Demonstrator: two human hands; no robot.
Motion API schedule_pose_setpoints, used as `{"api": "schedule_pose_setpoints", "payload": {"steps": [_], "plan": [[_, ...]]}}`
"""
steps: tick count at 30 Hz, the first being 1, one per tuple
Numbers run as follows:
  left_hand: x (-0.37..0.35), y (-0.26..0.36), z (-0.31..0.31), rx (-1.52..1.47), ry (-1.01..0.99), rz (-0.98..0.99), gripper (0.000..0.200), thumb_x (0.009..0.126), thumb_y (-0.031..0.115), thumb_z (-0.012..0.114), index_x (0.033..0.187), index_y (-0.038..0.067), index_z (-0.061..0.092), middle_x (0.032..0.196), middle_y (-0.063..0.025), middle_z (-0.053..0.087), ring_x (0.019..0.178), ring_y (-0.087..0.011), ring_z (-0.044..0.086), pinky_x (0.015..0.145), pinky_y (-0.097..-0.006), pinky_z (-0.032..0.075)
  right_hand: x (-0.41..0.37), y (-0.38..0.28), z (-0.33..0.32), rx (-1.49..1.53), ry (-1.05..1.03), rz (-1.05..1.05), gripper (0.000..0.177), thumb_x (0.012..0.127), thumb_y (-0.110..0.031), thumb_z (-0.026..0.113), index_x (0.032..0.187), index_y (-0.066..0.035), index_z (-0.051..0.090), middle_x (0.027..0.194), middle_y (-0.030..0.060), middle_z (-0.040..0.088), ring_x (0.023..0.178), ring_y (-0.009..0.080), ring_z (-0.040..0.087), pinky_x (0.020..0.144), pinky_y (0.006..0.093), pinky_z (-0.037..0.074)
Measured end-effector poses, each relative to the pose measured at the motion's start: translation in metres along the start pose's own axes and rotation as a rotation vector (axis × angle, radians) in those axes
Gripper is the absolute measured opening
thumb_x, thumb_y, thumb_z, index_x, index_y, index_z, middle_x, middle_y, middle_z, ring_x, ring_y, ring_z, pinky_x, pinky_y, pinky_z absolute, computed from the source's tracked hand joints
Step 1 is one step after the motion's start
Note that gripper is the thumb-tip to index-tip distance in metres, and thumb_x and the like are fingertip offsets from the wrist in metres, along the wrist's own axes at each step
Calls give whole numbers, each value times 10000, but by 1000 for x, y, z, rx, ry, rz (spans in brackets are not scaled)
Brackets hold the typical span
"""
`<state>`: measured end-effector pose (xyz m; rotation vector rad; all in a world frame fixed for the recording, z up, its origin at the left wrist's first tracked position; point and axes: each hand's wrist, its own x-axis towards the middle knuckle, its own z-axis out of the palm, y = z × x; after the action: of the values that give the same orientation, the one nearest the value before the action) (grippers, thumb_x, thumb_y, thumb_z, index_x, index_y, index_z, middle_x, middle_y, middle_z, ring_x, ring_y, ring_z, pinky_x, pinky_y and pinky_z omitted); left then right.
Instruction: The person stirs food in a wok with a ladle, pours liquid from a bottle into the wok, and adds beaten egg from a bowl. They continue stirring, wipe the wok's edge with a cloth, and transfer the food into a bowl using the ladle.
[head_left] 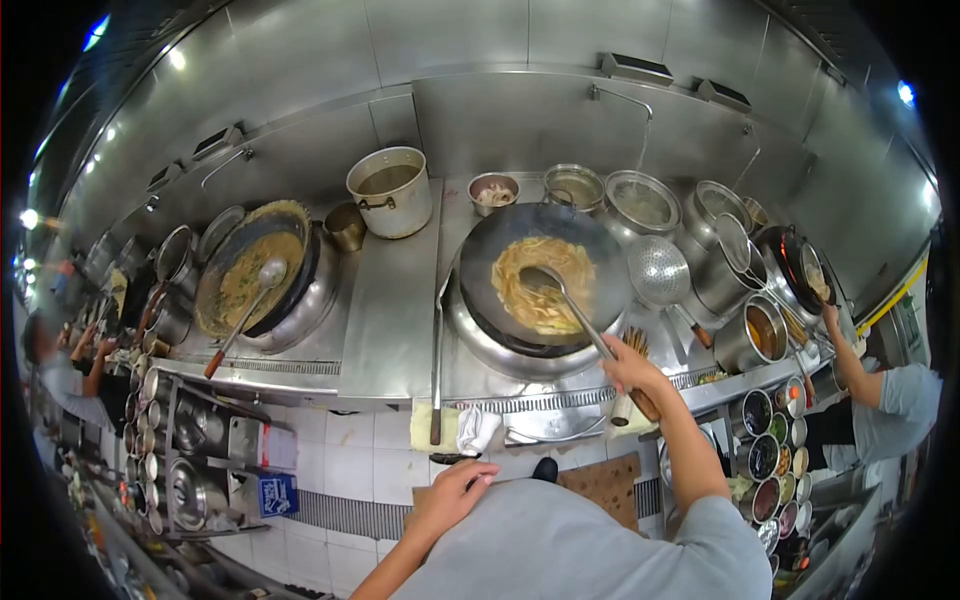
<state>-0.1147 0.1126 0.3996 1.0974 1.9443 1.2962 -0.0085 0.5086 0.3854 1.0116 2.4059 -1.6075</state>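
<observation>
My right hand (628, 368) grips the ladle (580, 320) over the range's (390, 300) front edge (bowl in the wok (600, 240)); my left hand (455, 492) hangs loose and empty, below.

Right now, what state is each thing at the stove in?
Wok, food inside.
Ladle, bowl in wok, held by right hand.
Right hand, shut on ladle.
Left hand, open, empty.
Left wok, food inside, second ladle resting in it.
Pot, uncovered, liquid inside.
Skimmer, unheld, beside wok.

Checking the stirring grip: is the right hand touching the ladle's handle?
Touching. The head view shows the right hand closed around the ladle handle, with no gap visible.
</observation>
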Motion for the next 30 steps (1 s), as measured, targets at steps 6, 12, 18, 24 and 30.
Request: {"api": "schedule_pose_setpoints", "payload": {"steps": [6,12,18,24,30], "plan": [[13,12,14,98,-84,112,193,892,143,601,1054,67,672,1000,-110,660,913,-269,623,787,-340,497,87,37,20,-97,169,-72,720,856,-156,586,1466,-72,215,835,242,645,569,302,625,563,414,516],[4,4,11,105,0,110,191,888,136,602,1050,68,676,1006,-102,669,909,-264,625,784,-344,500,28,38,27,-504,295,-127,711,865,-152,566,1479,-98,211,801,251,646,540,310,620,563,416,509],[4,-7,16,55,11,120,179,888,117,599,1036,55,677,981,-100,671,881,-262,632,775,-338,498,36,-3,12,26,-51,-59,674,859,-144,587,1445,-76,260,927,260,636,528,214,615,516,353,507],[10,12,16,169,-64,146,190,887,106,616,1061,63,680,1006,-111,667,952,-276,625,838,-334,486,111,32,34,-436,386,-165,671,870,-154,563,1457,-78,248,978,310,631,613,395,639,650,466,522],[-1,-5,7,101,41,69,168,890,86,605,1030,34,681,978,-110,681,892,-251,648,793,-327,502,20,47,29,-609,375,-181,694,867,-152,562,1471,-76,230,960,305,639,621,388,644,659,462,522]]}}
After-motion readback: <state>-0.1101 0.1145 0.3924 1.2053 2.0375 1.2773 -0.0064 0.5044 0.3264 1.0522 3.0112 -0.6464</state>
